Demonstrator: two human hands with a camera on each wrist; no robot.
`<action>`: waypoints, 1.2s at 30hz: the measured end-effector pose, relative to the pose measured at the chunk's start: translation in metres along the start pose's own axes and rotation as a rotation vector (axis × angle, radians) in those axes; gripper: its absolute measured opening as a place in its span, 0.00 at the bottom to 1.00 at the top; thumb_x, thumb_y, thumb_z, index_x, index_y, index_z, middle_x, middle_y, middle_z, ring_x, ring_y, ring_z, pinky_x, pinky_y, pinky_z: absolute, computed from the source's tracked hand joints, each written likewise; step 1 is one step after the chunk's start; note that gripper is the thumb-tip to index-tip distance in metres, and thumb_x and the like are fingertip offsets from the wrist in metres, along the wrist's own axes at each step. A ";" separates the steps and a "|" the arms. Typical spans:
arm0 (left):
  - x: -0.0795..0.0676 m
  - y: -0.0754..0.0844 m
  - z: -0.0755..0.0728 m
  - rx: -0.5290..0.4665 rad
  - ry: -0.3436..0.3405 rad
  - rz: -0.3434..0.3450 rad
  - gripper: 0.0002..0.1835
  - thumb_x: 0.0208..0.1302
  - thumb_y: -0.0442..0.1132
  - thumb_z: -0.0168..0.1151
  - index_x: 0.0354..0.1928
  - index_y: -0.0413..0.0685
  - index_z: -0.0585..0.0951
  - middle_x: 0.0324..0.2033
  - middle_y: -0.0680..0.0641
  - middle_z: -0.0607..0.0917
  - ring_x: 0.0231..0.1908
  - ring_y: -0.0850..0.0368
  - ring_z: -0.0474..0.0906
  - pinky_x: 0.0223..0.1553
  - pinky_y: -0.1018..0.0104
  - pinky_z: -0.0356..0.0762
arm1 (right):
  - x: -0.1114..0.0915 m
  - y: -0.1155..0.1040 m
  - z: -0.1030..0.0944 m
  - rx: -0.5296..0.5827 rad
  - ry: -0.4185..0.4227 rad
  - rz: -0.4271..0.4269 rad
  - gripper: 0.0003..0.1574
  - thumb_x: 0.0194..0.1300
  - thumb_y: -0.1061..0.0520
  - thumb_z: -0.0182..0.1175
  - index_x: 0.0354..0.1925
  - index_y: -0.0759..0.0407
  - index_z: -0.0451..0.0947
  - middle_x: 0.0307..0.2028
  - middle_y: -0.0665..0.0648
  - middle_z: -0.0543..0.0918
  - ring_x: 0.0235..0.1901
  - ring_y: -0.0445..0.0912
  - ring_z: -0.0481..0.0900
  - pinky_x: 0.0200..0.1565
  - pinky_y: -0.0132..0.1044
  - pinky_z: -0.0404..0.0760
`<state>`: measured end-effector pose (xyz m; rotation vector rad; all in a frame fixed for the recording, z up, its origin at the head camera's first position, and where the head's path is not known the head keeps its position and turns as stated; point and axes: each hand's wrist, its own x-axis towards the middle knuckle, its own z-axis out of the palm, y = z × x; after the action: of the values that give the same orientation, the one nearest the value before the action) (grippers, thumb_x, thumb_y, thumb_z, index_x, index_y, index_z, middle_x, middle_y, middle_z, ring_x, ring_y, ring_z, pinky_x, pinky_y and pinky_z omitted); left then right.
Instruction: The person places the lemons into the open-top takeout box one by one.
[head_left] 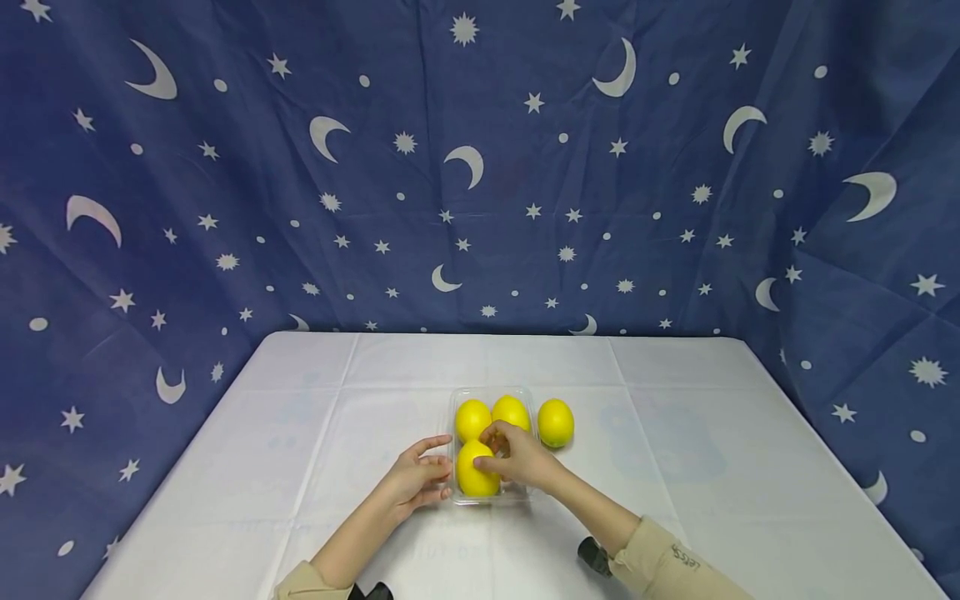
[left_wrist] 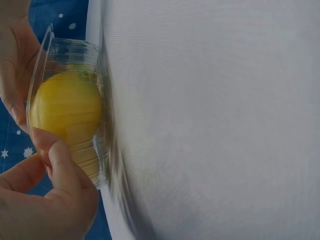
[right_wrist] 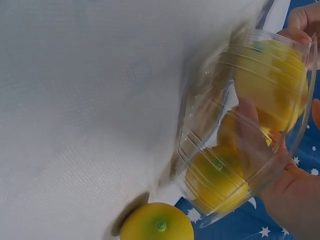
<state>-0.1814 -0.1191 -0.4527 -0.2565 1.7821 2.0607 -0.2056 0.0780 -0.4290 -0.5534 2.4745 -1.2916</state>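
A clear plastic container point(head_left: 517, 493) holds three yellow lemons. The near lemon point(head_left: 474, 477) sits at the container's front left; a back-left lemon point(head_left: 472, 419) and a back-right lemon point(head_left: 510, 410) lie behind it. My right hand point(head_left: 525, 457) reaches in over the right side, thumb and fingers around the near lemon. At the left wall is my left hand point(head_left: 420, 477), pinching the rim between thumb and finger in the left wrist view point(left_wrist: 55, 185). Through the clear wall in the right wrist view, right-hand fingers point(right_wrist: 248, 127) show between the lemons.
Another lemon point(head_left: 556, 423) lies on the white tablecloth point(head_left: 390, 367), just right of the container. A dark blue curtain point(head_left: 510, 167) with moons and stars hangs behind the table. Beige sleeves point(head_left: 667, 554) cover the forearms.
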 end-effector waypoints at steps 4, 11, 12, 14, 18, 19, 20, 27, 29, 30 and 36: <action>-0.001 -0.001 0.000 0.006 -0.005 0.003 0.29 0.62 0.28 0.58 0.65 0.41 0.63 0.31 0.51 0.75 0.29 0.61 0.73 0.29 0.73 0.80 | -0.001 -0.001 -0.001 0.023 0.003 0.012 0.22 0.59 0.55 0.65 0.47 0.65 0.72 0.35 0.57 0.77 0.26 0.43 0.73 0.27 0.30 0.80; -0.001 -0.001 -0.001 0.010 -0.011 0.002 0.29 0.62 0.29 0.58 0.65 0.42 0.64 0.32 0.50 0.76 0.30 0.61 0.73 0.30 0.72 0.80 | -0.002 0.000 -0.006 0.083 0.014 0.031 0.20 0.59 0.57 0.65 0.47 0.66 0.73 0.37 0.59 0.79 0.29 0.42 0.76 0.32 0.36 0.84; -0.001 -0.001 -0.001 0.010 -0.014 0.001 0.29 0.62 0.29 0.58 0.65 0.41 0.63 0.31 0.50 0.76 0.30 0.61 0.73 0.30 0.72 0.80 | -0.002 -0.001 -0.007 0.091 0.016 0.027 0.20 0.59 0.57 0.65 0.47 0.66 0.73 0.38 0.59 0.79 0.30 0.43 0.76 0.32 0.37 0.85; -0.001 -0.001 -0.001 0.011 -0.019 0.000 0.29 0.62 0.28 0.57 0.65 0.41 0.63 0.31 0.51 0.75 0.30 0.61 0.73 0.30 0.73 0.79 | -0.003 -0.001 -0.008 0.103 0.022 0.013 0.20 0.59 0.58 0.64 0.47 0.67 0.73 0.37 0.60 0.79 0.30 0.43 0.77 0.33 0.40 0.85; -0.001 -0.001 -0.002 0.009 -0.025 -0.001 0.29 0.63 0.28 0.57 0.65 0.41 0.63 0.31 0.53 0.75 0.29 0.62 0.73 0.30 0.73 0.79 | -0.004 -0.001 -0.011 0.124 0.027 -0.010 0.20 0.60 0.60 0.64 0.47 0.69 0.73 0.37 0.62 0.80 0.31 0.50 0.80 0.33 0.44 0.86; -0.001 -0.001 -0.002 0.007 -0.024 0.000 0.29 0.62 0.28 0.57 0.65 0.41 0.63 0.31 0.53 0.75 0.29 0.62 0.74 0.30 0.73 0.79 | -0.005 -0.001 -0.012 0.128 0.028 -0.017 0.20 0.60 0.60 0.63 0.47 0.70 0.73 0.37 0.62 0.80 0.32 0.52 0.81 0.33 0.44 0.86; -0.001 -0.001 -0.002 0.006 -0.025 0.000 0.29 0.62 0.28 0.57 0.65 0.41 0.63 0.31 0.52 0.75 0.29 0.62 0.73 0.30 0.74 0.79 | -0.005 -0.001 -0.013 0.133 0.030 -0.021 0.20 0.60 0.60 0.63 0.47 0.70 0.73 0.37 0.63 0.80 0.32 0.54 0.81 0.33 0.44 0.86; -0.001 -0.001 -0.002 0.003 -0.013 0.003 0.29 0.62 0.28 0.58 0.65 0.41 0.63 0.31 0.51 0.75 0.29 0.61 0.73 0.29 0.73 0.79 | -0.007 -0.004 -0.019 0.128 0.082 -0.040 0.18 0.61 0.59 0.62 0.46 0.69 0.73 0.35 0.61 0.80 0.31 0.53 0.82 0.33 0.43 0.86; -0.001 -0.002 -0.001 0.003 -0.006 0.002 0.29 0.62 0.28 0.58 0.65 0.40 0.63 0.31 0.50 0.75 0.29 0.61 0.73 0.29 0.73 0.79 | -0.007 -0.004 -0.022 0.118 0.100 -0.033 0.17 0.61 0.61 0.62 0.46 0.69 0.74 0.35 0.61 0.80 0.29 0.52 0.82 0.33 0.44 0.86; -0.001 -0.001 -0.001 0.004 -0.003 0.002 0.29 0.62 0.28 0.57 0.65 0.40 0.63 0.31 0.50 0.75 0.29 0.61 0.73 0.29 0.72 0.79 | -0.007 -0.006 -0.024 0.125 0.106 -0.011 0.17 0.60 0.62 0.62 0.47 0.70 0.74 0.36 0.62 0.80 0.29 0.54 0.81 0.34 0.46 0.86; -0.001 0.000 -0.001 0.010 -0.005 0.005 0.28 0.63 0.28 0.56 0.65 0.40 0.63 0.31 0.49 0.75 0.29 0.61 0.73 0.29 0.72 0.79 | -0.008 -0.004 -0.037 0.122 0.156 -0.002 0.17 0.61 0.62 0.61 0.47 0.69 0.74 0.38 0.63 0.80 0.33 0.54 0.81 0.35 0.42 0.86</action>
<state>-0.1805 -0.1200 -0.4519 -0.2443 1.7919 2.0539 -0.2132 0.1059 -0.4048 -0.4412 2.4956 -1.5285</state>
